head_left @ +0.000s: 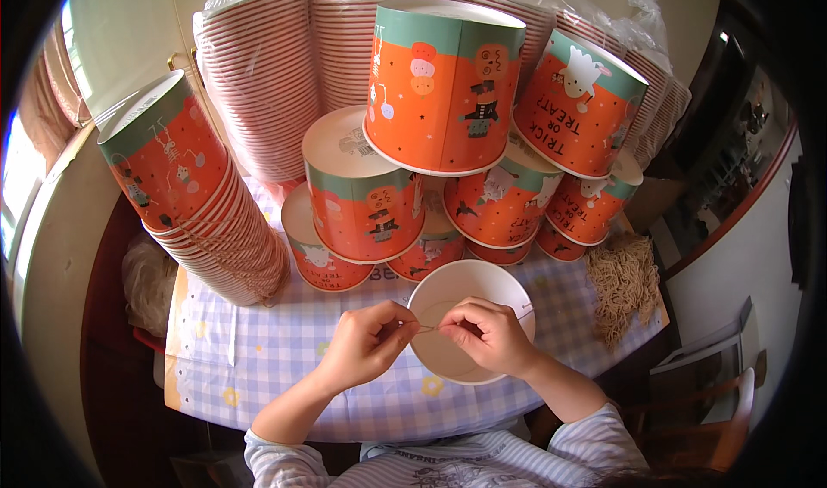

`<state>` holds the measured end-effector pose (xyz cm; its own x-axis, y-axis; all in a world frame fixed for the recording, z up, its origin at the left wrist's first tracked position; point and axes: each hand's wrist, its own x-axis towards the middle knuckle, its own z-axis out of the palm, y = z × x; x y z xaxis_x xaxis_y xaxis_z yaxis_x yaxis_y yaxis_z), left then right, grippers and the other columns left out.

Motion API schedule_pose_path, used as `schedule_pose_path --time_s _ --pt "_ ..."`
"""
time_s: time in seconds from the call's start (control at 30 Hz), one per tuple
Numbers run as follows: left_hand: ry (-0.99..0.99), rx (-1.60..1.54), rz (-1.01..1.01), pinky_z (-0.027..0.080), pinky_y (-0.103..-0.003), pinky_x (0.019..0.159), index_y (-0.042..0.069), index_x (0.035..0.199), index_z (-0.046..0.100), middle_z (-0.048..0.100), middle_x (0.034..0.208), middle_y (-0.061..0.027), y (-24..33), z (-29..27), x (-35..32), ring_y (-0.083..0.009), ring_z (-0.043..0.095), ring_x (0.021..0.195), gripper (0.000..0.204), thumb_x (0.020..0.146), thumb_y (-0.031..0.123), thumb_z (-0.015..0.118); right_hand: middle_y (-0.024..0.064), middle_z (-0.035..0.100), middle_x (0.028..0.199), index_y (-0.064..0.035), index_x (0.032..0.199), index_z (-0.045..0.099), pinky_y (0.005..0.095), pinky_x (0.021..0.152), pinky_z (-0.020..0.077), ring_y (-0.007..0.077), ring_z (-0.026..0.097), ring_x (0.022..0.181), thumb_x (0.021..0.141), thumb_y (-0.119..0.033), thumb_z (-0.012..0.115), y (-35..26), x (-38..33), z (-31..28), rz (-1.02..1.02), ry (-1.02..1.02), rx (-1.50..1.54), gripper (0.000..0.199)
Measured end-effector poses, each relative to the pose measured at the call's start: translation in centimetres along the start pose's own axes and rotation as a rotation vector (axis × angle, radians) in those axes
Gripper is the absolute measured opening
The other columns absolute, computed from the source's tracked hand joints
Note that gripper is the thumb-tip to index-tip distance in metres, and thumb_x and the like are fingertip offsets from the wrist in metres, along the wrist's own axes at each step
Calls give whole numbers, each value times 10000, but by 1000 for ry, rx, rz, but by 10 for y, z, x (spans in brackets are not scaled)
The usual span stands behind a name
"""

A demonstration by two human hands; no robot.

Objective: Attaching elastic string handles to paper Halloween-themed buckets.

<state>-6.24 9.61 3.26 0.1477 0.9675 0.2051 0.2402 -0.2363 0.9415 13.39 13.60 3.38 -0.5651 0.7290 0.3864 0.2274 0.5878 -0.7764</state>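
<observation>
The left hand [366,341] and the right hand [491,337] are close together, each with thumb and forefinger pinched around a thin cord [427,328] that spans the narrow gap between them. Below them is an open white bucket [448,365], seen from above; the right hand covers part of its mouth, and whether it touches the rim cannot be told.

Straight beyond both hands, a pile of orange buckets [444,96] blocks the far side of the table [284,363], tiers resting on one another. Behind that pile, tall nested columns [258,83] with striped edges stand in clear plastic. Farther out to the left of the left hand, a leaning stack [185,174] of nested orange buckets rises, strands hanging down its near side. To the right of the right hand, beyond the white bucket, a tan heap of cords [624,290] lies by the table's edge. A wooden chair [732,423] stands lower, past the right forearm.
</observation>
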Motion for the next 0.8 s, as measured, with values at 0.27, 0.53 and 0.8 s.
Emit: schedule_pose_path --time_s 0.27,0.53,0.8 --pt "70 120 72 408 -275 465 17 782 570 551 585 -91 -4 6 0 -163 519 483 25 769 30 588 77 555 731 -25 779 543 291 572 435 207 551 647 750 6 580 -7 2 -2 -29 -65 -15 56" --pt "116 221 157 426 -333 499 30 752 566 549 583 -87 -3 10 1 -241 541 536 34 731 28 593 69 559 736 -24 778 549 287 570 429 194 550 653 759 -8 597 -7 2 -3 -60 -93 17 54" --pt "70 338 263 423 -322 584 52 746 579 541 668 -55 -1 -2 6 -224 514 655 82 682 38 628 39 594 771 -8 840 588 218 598 442 98 556 675 791 -41 615 -1 1 -4 -6 -9 55 65"
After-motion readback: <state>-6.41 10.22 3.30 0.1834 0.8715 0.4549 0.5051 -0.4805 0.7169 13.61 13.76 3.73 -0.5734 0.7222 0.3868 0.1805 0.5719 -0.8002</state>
